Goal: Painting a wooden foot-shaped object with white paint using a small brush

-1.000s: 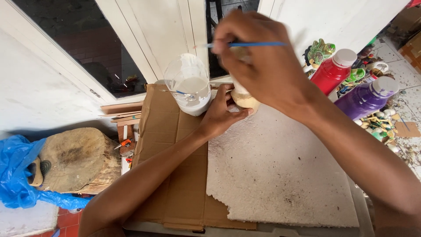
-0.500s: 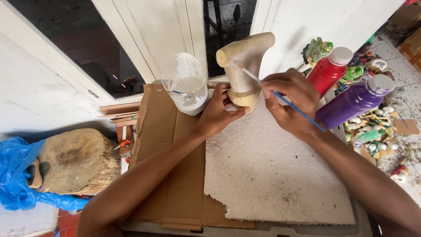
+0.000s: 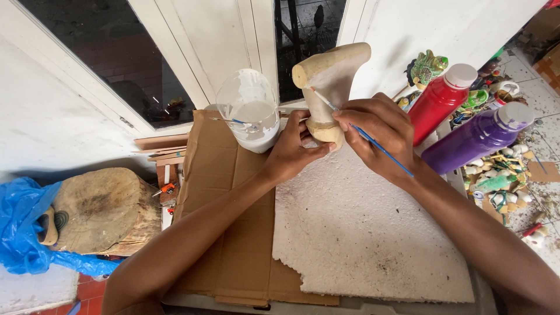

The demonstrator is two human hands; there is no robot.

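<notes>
Foam slab: a rough white foam slab (image 3: pixel 361 233) lies nearest, its near edge broken, resting on flattened brown cardboard (image 3: pixel 233 233) that covers the bench.
Left hand: the left hand (image 3: pixel 294 153) is wrapped around the base of a pale wooden carving (image 3: pixel 329 87), holding it upright just above the far edge of the slab.
Right hand: the right hand (image 3: pixel 379 134) pinches a thin blue-handled brush (image 3: pixel 373 142), fingers closed on it; the white tip rests on the carving's front, right beside the left hand's thumb.
Carving: a bent form with a rounded top; its middle looks coated white, its base and ends bare wood.
Paint cup: a clear plastic cup (image 3: pixel 251 114) of whitish paint stands just left of the carving, touching the left hand's side.
Bottles: a red bottle (image 3: pixel 440 102) and a purple bottle (image 3: pixel 475 139), both white-capped, stand to the right.
Far left: a wood stump (image 3: pixel 105 210) sits beside blue plastic sheeting (image 3: pixel 23 227).
Hard to tell: the carving's base is hidden by the left hand's fingers; the small painted figures (image 3: pixel 501 186) at right are too jumbled to identify.
</notes>
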